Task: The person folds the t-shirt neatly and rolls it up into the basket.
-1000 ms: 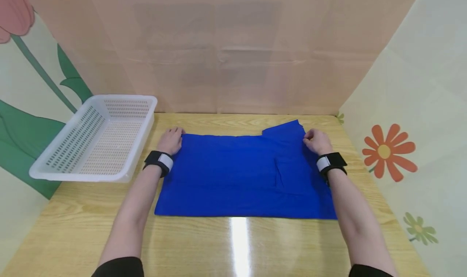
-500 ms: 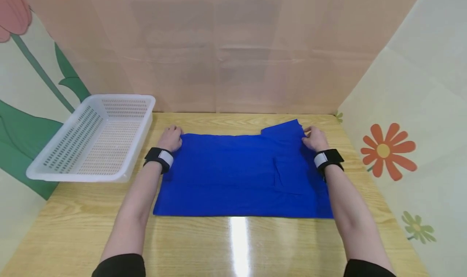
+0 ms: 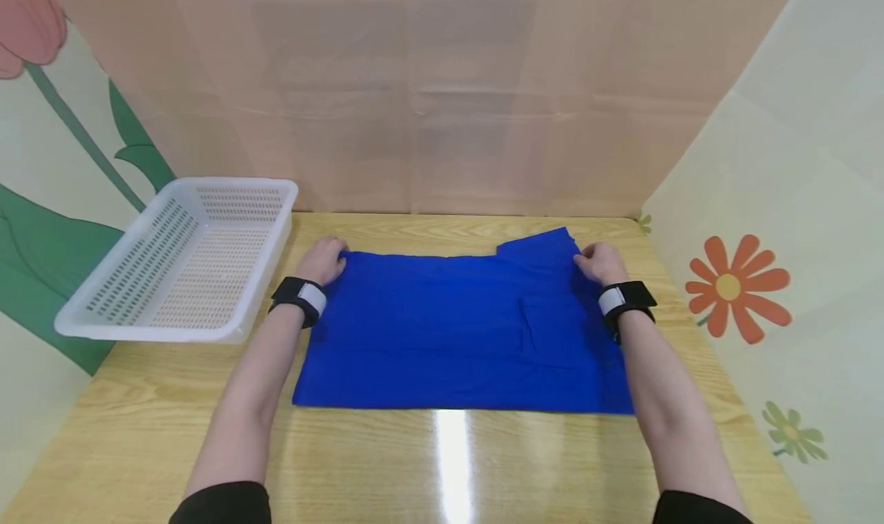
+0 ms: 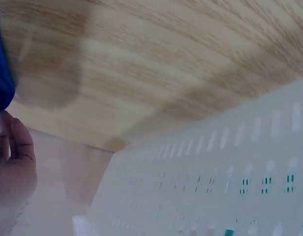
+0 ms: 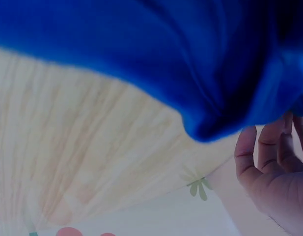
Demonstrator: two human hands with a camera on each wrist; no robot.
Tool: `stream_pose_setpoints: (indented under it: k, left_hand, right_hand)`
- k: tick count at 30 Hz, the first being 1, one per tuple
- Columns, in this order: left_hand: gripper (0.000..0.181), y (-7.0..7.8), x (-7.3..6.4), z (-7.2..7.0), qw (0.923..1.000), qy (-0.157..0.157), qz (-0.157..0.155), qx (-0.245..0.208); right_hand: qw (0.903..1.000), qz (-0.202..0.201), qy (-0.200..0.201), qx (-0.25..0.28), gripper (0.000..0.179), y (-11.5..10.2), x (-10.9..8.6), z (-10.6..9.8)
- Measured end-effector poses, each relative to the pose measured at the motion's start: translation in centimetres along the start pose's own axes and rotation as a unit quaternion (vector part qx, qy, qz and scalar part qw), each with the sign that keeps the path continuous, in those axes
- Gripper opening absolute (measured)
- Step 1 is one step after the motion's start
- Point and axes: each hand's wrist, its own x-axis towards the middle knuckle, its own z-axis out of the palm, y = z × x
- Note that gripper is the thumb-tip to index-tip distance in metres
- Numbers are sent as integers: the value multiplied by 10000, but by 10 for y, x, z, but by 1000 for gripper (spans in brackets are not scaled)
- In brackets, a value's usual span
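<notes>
1. Blue cloth [image 3: 428,317] lies spread flat on the worktop [image 3: 373,463] in front of me, with the white basket [image 3: 267,267] apart from it on my left.
2. My left hand [image 3: 322,261] pinches its far left corner; my right hand [image 3: 602,264] pinches the right edge, just beside the flap [image 3: 542,242] that juts past the far edge.
3. I judge it best to keep both grips light and level, drawing evenly outward so the far edge runs straight.
4. The flap slants, and a crease [image 3: 527,326] shows on the right half; gentle smoothing should suit both, since a hard tug could drag everything askew.
5. Against half a second ago, the cloth lies much the same; my right fingers look slightly closer together.
</notes>
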Motion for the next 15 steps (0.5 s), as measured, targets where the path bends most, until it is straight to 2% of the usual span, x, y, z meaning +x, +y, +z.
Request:
stream_pose_setpoints:
  k: [4,11,15]
  left_hand:
    - [24,2,-1,-8,10000,-75,35,24]
    - [14,2,-4,-18,9986,326,-72,409]
    - [15,3,-5,-20,9978,378,-155,521]
  right_hand:
    - [9998,-114,-5,131,46,0,-1,-6]
    - [9986,-442,263,115,38,2,-3,-13]
    - [9979,-508,372,113,34,0,-6,-17]
